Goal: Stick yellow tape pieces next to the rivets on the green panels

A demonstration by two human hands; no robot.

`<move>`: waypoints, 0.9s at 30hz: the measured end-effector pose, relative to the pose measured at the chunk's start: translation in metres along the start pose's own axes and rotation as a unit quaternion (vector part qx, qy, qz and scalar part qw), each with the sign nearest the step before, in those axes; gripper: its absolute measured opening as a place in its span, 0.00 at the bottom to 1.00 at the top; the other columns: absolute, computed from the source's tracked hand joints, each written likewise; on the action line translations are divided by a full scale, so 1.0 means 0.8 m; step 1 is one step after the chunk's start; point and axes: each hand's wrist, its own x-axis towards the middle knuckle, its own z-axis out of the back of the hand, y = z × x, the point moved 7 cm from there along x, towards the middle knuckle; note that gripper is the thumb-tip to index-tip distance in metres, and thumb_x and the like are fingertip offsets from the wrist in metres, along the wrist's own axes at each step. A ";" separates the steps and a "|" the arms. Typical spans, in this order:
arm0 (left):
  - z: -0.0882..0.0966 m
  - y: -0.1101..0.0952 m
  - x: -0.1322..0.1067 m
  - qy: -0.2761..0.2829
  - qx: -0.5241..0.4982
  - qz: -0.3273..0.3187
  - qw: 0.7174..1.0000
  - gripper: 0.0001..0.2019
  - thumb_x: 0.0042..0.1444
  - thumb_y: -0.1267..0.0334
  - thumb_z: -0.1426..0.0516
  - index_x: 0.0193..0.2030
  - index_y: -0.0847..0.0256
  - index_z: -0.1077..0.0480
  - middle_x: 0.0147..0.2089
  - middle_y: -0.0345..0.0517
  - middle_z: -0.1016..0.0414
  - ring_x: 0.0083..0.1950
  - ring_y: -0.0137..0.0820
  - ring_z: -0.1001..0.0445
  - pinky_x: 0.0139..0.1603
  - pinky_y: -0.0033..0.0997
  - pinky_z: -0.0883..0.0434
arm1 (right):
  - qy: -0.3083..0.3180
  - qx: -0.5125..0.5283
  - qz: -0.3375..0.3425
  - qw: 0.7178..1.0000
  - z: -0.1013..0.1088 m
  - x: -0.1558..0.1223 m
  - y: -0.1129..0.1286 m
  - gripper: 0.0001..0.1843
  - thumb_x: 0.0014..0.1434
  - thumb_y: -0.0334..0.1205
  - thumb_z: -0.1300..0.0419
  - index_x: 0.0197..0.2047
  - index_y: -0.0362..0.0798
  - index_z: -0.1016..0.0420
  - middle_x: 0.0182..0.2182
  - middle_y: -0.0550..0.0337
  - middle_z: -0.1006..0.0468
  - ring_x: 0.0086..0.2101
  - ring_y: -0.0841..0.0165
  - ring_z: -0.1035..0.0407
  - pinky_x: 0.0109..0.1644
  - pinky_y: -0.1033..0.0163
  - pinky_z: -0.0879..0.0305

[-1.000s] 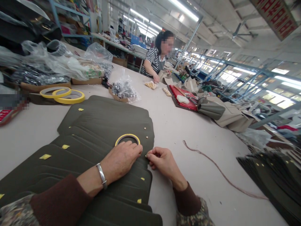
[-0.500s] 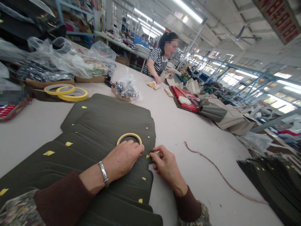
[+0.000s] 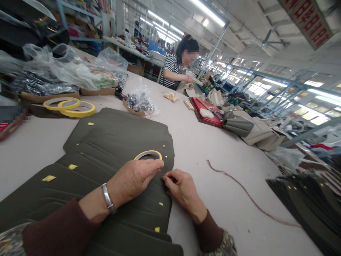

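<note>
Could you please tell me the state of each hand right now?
Left hand: closed on a roll of yellow tape.
Right hand: pinched closed at the dark panels; anything held is hidden.

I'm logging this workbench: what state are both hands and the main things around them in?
Green sheets: flat, overlapping.
Yellow tape roll: held, near side hidden.
Left hand: holding that roll.
Right hand: fingers pinched together at the sheets' edge.
Two gold studs: on the sheets.
Other tape rolls: overlapping.
Cord: loose, uncoiled.
Clear bag: crumpled, filled.
</note>
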 end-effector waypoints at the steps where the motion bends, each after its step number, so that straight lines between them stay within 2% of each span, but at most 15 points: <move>1: 0.003 0.000 -0.001 -0.017 -0.004 -0.006 1.000 0.11 0.68 0.63 0.53 0.49 0.57 0.31 0.45 0.43 0.20 0.43 0.32 0.21 0.43 0.29 0.26 | 0.027 0.020 -0.001 0.999 -0.001 0.002 -0.001 0.09 0.59 0.33 0.39 0.29 0.48 0.19 0.26 0.61 0.20 0.27 0.70 0.28 0.32 0.67 0.38; 3: 0.008 0.001 -0.003 -0.038 -0.004 -0.015 0.999 0.11 0.68 0.62 0.52 0.52 0.57 0.31 0.46 0.43 0.19 0.43 0.31 0.20 0.42 0.28 0.25 | 0.050 0.061 0.000 0.997 0.001 0.004 -0.003 0.10 0.60 0.35 0.39 0.28 0.48 0.19 0.24 0.62 0.20 0.26 0.70 0.29 0.30 0.68 0.39; 4: 0.008 0.000 -0.004 -0.040 -0.002 -0.018 0.999 0.13 0.68 0.61 0.51 0.54 0.56 0.32 0.48 0.43 0.19 0.43 0.31 0.19 0.43 0.27 0.25 | 0.035 0.084 0.006 0.996 0.005 0.005 -0.002 0.09 0.60 0.35 0.39 0.30 0.48 0.19 0.25 0.62 0.20 0.26 0.70 0.29 0.30 0.68 0.38; 7: 0.005 -0.001 -0.005 -0.034 0.009 -0.019 0.999 0.18 0.67 0.62 0.51 0.63 0.56 0.40 0.52 0.45 0.20 0.46 0.32 0.19 0.44 0.28 0.24 | -0.069 0.156 0.057 0.984 0.025 0.007 0.010 0.08 0.59 0.33 0.39 0.40 0.46 0.19 0.33 0.58 0.18 0.31 0.70 0.27 0.35 0.67 0.33; 9: 0.000 -0.002 -0.005 -0.020 0.016 -0.013 1.000 0.20 0.67 0.62 0.52 0.64 0.56 0.43 0.53 0.46 0.20 0.45 0.33 0.18 0.42 0.28 0.24 | -0.104 0.174 0.112 0.973 0.032 0.006 0.024 0.10 0.59 0.32 0.39 0.44 0.46 0.21 0.36 0.57 0.19 0.33 0.70 0.27 0.38 0.66 0.31; 13: -0.007 -0.003 -0.003 -0.008 0.026 -0.002 1.000 0.17 0.67 0.63 0.52 0.61 0.58 0.41 0.47 0.47 0.18 0.42 0.35 0.18 0.38 0.30 0.24 | -0.115 0.123 0.194 0.966 0.028 0.005 0.048 0.07 0.60 0.30 0.41 0.39 0.46 0.22 0.33 0.56 0.20 0.32 0.69 0.28 0.38 0.66 0.31; 19: -0.010 0.002 -0.001 0.019 0.016 0.030 0.999 0.09 0.67 0.62 0.52 0.50 0.56 0.35 0.38 0.41 0.20 0.36 0.35 0.19 0.31 0.30 0.30 | -0.195 0.045 0.231 0.952 0.024 0.002 0.052 0.08 0.56 0.28 0.43 0.31 0.46 0.24 0.24 0.59 0.23 0.24 0.71 0.31 0.30 0.67 0.35; 23: -0.003 0.003 0.004 -0.006 0.006 0.021 1.000 0.08 0.67 0.65 0.52 0.40 0.56 0.33 0.33 0.37 0.24 0.33 0.31 0.23 0.31 0.28 0.34 | -0.204 0.051 0.200 0.957 0.024 0.004 0.051 0.08 0.54 0.29 0.44 0.28 0.45 0.25 0.22 0.59 0.24 0.22 0.71 0.32 0.28 0.67 0.36; 25: 0.000 0.002 0.006 -0.027 0.019 0.012 0.999 0.09 0.66 0.66 0.52 0.37 0.56 0.33 0.31 0.37 0.26 0.32 0.30 0.25 0.30 0.28 0.36 | -0.178 0.110 0.129 0.969 0.021 0.011 0.044 0.07 0.53 0.31 0.43 0.27 0.46 0.25 0.21 0.60 0.24 0.21 0.72 0.32 0.27 0.67 0.36; 27: 0.003 0.000 0.006 -0.054 0.028 0.004 0.998 0.09 0.66 0.67 0.52 0.36 0.57 0.33 0.30 0.38 0.27 0.31 0.30 0.26 0.30 0.28 0.36 | -0.129 0.214 0.021 0.968 0.010 0.020 0.030 0.06 0.52 0.34 0.42 0.26 0.46 0.26 0.18 0.63 0.26 0.19 0.72 0.33 0.24 0.68 0.37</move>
